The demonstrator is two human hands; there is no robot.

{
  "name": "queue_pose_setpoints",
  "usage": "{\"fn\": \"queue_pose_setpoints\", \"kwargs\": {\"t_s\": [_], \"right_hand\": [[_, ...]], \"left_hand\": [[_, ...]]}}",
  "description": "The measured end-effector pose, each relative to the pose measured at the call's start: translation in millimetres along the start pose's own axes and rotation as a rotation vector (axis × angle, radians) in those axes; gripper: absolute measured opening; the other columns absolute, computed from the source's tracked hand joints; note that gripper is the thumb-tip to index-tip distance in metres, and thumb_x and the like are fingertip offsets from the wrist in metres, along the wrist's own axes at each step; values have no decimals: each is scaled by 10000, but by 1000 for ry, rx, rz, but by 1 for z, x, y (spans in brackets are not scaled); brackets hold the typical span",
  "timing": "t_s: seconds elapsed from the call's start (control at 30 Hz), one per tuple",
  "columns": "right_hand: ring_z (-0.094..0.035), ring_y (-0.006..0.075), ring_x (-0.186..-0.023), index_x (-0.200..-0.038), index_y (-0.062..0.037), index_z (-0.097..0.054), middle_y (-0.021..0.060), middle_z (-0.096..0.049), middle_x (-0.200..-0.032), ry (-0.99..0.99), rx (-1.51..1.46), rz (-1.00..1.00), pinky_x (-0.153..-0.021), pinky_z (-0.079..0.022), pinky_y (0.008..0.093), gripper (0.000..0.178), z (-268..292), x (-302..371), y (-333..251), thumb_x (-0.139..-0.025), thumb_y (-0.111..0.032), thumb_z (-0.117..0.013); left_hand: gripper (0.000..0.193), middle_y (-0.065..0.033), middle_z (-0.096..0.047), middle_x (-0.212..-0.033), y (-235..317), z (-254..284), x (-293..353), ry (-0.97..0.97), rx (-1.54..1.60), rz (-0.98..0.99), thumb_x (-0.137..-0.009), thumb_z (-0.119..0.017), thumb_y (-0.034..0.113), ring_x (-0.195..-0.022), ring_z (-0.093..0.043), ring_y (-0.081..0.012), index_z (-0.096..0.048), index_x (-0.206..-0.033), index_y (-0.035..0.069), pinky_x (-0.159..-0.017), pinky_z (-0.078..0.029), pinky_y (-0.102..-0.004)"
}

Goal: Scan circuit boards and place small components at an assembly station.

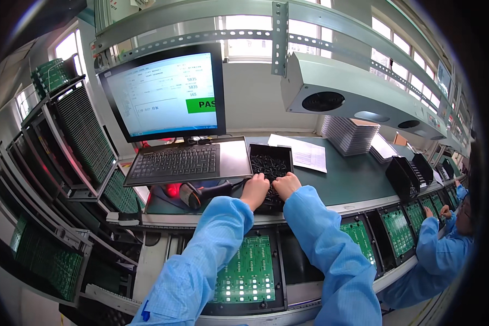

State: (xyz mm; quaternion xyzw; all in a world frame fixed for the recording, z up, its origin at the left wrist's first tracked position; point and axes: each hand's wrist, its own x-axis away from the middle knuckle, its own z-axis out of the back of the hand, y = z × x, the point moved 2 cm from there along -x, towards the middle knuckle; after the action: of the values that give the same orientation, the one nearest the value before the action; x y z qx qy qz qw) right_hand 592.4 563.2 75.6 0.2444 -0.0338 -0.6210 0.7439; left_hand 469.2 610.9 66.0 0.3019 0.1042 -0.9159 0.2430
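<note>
Both my hands reach over a black bin (291, 157) filled with small black parts (270, 162). My left hand (256, 190) is at the bin's near left side, fingers curled down among the parts. Beside it my right hand (286, 186) is closed too, its fingertips bent into the bin. Whatever the fingertips pinch is too small and hidden to make out. Below my forearms lies a green circuit board (250, 269) in a black carrier frame, with rows of white squares along its near part. A handheld barcode scanner (201, 193) rests left of my left hand.
Behind the scanner are a keyboard (174, 161) on a shelf and a monitor (163, 98). Racks of circuit boards (84, 136) stand left. Papers (304, 153) and stacked trays (349, 135) lie on the bench. A grey lamp housing (358, 98) hangs above. A co-worker's sleeve (434, 244) is at right.
</note>
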Motion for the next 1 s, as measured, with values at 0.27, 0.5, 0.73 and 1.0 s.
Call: {"fn": "queue_pose_setpoints", "kwargs": {"t_s": [0.27,0.5,0.73,1.0], "right_hand": [[-622,197,-677,-858,-76,-622,58,-606,-746,553,-528,-45,-615,-494,320,105,12,12,9,-805,-137,-556],[-584,92,-755,-1057,-52,-546,0,-577,-827,-53,-2760,-636,-582,-491,164,184,49,97,-70,-902,-142,-505],[-567,122,-792,-988,-26,-542,57,-568,-850,-288,-3182,-694,-633,-488,181,152,17,126,-110,-894,-143,-516],[-420,42,-527,-946,14,-620,11,-572,-731,10,-2165,-758,-474,-328,176,159,2,128,-104,-816,-66,-574]], "left_hand": [[124,-103,-602,-709,13,43,46,325,774,423,-805,-576,87,-614,-571,-208,-631,-889,14,-547,-434,-311],[113,-20,-437,-729,6,105,178,-34,2084,1031,-892,-454,156,-628,-383,-106,-483,-840,59,-568,-326,-222],[275,1,-405,-641,19,95,230,-300,2609,944,-903,-380,215,-466,-271,-85,-474,-713,39,-461,-253,-226],[272,-10,-556,-762,25,112,227,-320,2004,985,-899,-434,104,-452,-293,-24,-545,-1098,-45,-435,-243,-174]]}}
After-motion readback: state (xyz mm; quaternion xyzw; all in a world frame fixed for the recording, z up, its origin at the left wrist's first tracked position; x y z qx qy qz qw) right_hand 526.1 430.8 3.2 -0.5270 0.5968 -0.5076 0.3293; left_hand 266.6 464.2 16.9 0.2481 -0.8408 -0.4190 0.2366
